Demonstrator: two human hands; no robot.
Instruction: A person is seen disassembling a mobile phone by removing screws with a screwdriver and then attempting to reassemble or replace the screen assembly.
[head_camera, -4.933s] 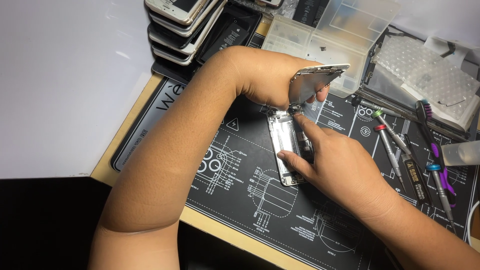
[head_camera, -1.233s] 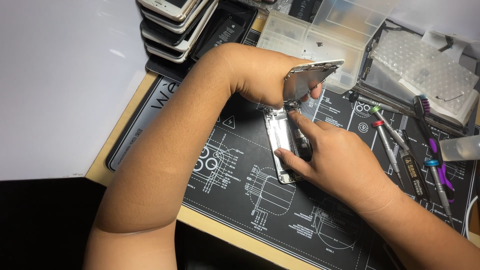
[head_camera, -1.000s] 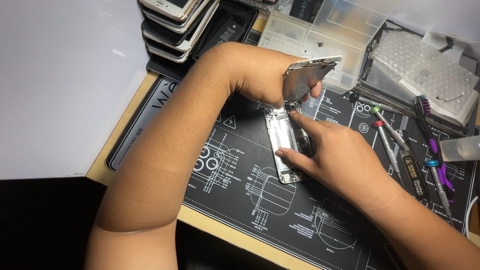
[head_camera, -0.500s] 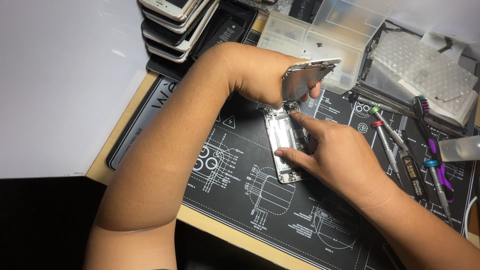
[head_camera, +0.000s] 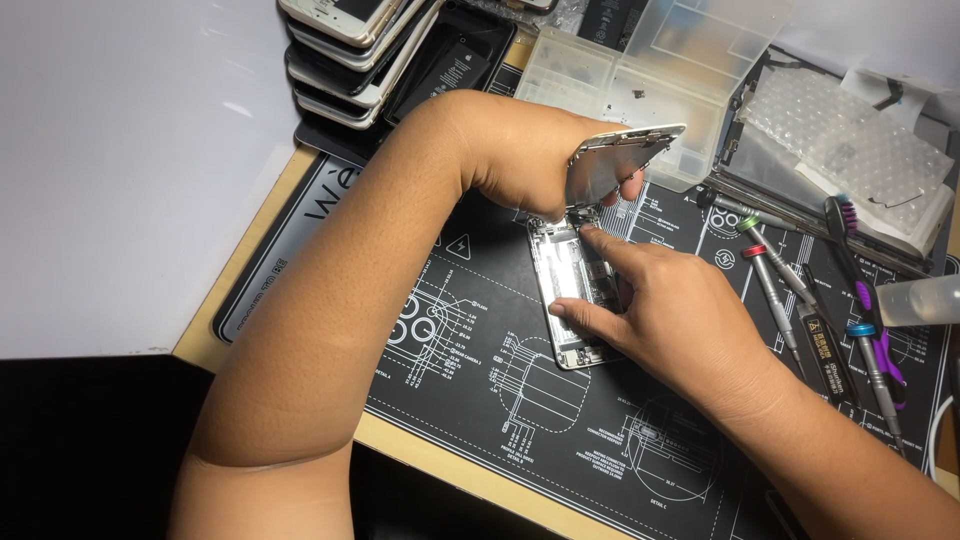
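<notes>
1. Your left hand (head_camera: 530, 165) reaches across from the left side and grasps the lifted screen panel (head_camera: 615, 160) of the opened phone. The panel stands tilted up, hinged at the top end of the phone body (head_camera: 572, 290).
2. The phone body lies flat on the black work mat (head_camera: 480, 370), near the mat's middle, with its inside parts exposed. Its top end sits directly under the raised panel.
3. Your right hand (head_camera: 670, 315) rests over the right side of the phone body. The thumb presses against the lower left edge of the body, and the index fingertip touches the inside at the top end, just below the panel's hinge. Whether the fingers pinch a small part there cannot be told; no tool is visible in this hand.
4. A row of precision screwdrivers (head_camera: 775, 290) with coloured collars lies on the mat to the right of your right hand, apart from it.
5. A brush with a purple handle (head_camera: 860, 270) lies among the screwdrivers.
6. A clear plastic parts box (head_camera: 650, 75) stands open just beyond the raised panel.
7. A stack of phones (head_camera: 350, 45) sits at the mat's far left corner, well apart from both hands.
8. A sheet of bubble wrap (head_camera: 850, 150) lies at the far right, behind the screwdrivers.
</notes>
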